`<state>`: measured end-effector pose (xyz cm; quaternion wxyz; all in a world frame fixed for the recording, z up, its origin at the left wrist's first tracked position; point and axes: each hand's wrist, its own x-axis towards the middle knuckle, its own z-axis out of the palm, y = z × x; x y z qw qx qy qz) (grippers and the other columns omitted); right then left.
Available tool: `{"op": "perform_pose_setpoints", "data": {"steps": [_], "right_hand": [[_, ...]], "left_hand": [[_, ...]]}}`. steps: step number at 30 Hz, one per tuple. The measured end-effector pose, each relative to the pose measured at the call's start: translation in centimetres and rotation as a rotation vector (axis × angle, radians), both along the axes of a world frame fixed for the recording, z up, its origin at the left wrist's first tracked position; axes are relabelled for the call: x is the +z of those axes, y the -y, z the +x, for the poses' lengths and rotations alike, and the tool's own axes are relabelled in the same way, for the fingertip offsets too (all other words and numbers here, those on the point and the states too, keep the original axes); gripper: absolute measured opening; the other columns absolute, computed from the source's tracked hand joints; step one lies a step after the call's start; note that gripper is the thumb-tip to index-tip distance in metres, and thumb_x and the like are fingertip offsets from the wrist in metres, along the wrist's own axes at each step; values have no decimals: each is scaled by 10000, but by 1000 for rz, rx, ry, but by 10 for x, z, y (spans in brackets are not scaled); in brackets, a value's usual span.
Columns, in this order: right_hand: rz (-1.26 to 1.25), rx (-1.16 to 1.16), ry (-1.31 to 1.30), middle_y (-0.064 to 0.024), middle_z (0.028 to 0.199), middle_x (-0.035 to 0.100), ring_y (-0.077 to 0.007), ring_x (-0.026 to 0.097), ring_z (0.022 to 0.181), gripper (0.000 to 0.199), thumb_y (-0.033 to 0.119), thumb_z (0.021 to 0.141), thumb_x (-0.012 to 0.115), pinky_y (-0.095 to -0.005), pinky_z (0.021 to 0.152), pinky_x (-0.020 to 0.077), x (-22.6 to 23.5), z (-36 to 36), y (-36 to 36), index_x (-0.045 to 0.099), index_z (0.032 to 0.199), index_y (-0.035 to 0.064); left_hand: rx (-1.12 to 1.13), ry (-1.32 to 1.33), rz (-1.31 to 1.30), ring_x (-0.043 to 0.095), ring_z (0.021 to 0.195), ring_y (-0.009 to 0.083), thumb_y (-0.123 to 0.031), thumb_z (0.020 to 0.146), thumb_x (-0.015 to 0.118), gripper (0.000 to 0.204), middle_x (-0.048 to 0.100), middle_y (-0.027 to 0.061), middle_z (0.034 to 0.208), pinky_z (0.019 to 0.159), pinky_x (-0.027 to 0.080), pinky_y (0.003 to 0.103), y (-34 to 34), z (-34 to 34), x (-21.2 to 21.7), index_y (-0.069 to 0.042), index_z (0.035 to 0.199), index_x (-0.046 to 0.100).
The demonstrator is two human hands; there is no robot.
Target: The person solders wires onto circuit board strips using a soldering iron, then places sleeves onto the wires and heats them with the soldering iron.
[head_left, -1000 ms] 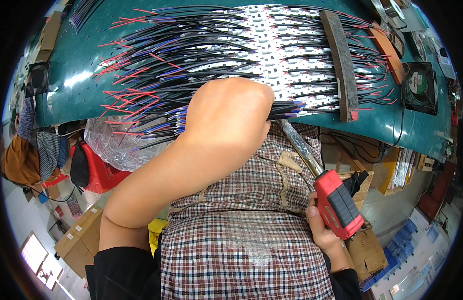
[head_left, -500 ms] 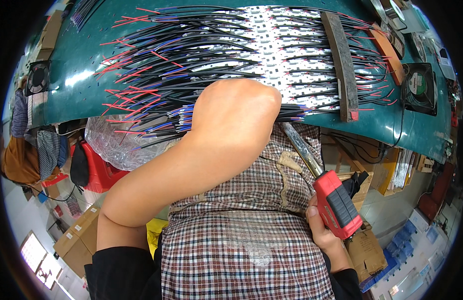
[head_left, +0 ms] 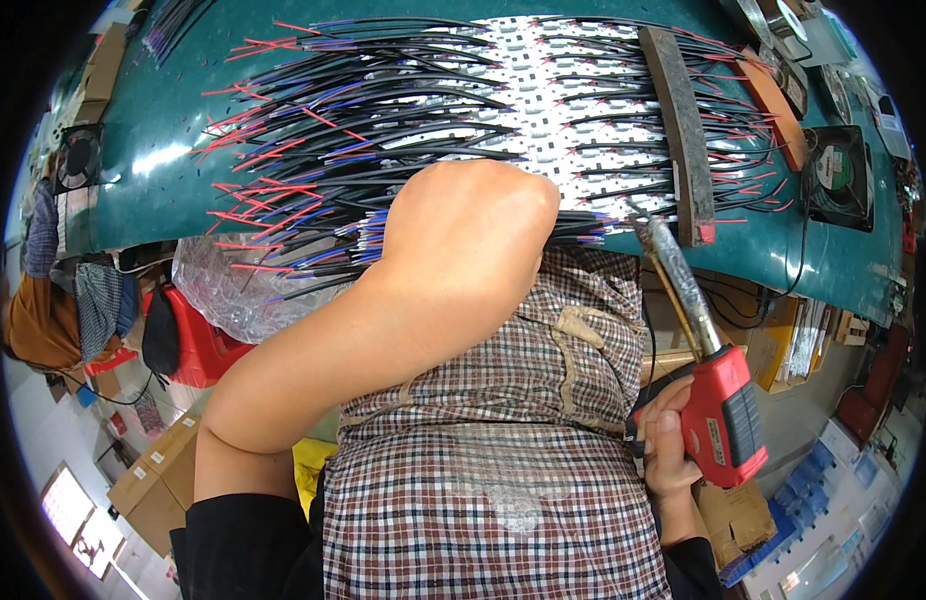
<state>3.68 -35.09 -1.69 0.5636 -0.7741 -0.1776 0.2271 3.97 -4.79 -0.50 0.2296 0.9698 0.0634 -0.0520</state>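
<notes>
While the left hand rests over the black, red and blue wire ends at 12 o'clock on the teal desk, grip hidden, the right hand clasps a red soldering gun at 4 o'clock.

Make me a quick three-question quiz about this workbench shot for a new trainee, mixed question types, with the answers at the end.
1. True or false: the right hand grips a red soldering gun with its metal tip aimed up toward the green bench.
2. Multiple choice: where does the left hand rest? A) on the black fan B) on the near ends of the black, red and blue wires C) on a cardboard box.
3. Fill in: the dark bar lies across the white ____ strips.

Key: 1 true; 2 B; 3 LED. The left hand's fingers are hidden, so its grip cannot be judged.
</notes>
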Motion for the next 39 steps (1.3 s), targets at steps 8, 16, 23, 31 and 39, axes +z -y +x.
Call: {"op": "perform_pose_setpoints", "data": {"steps": [8,16,23,31,39], "right_hand": [[31,-241,241,-121,938,613,-76,460,535,299,16,955,561,-232,506,403,2,41,10,540,1242,-65],[-216,-458,828,-52,1061,657,-71,568,781,308,13,973,636,-214,721,464,74,137,28,612,1275,-37],[-229,-127,896,-60,1078,614,-156,614,968,621,83,793,875,-319,842,504,20,159,-88,510,1292,29],[-278,-94,809,-132,1063,549,-371,618,944,696,52,623,879,-448,758,522,-11,163,-132,508,1212,57],[12,-301,800,-49,1095,566,-117,603,888,644,2,777,867,-244,755,502,-28,167,-106,466,1279,29]], "left_hand": [[61,60,-46,659,879,406,-60,798,744,216,669,186,932,755,521,474,-13,-12,22,-11,978,637],[349,537,142,569,586,155,-117,881,781,162,637,76,721,564,461,300,-11,-21,89,4,861,675],[-82,179,40,650,654,230,-100,704,731,306,604,58,738,554,520,356,56,-26,19,-73,1007,690],[-118,159,192,627,621,181,-90,760,650,528,581,40,716,522,511,310,60,-22,4,-69,1287,670],[-88,136,227,604,537,158,-69,773,637,642,568,35,708,468,504,305,62,-25,-2,-82,1414,592]]}}
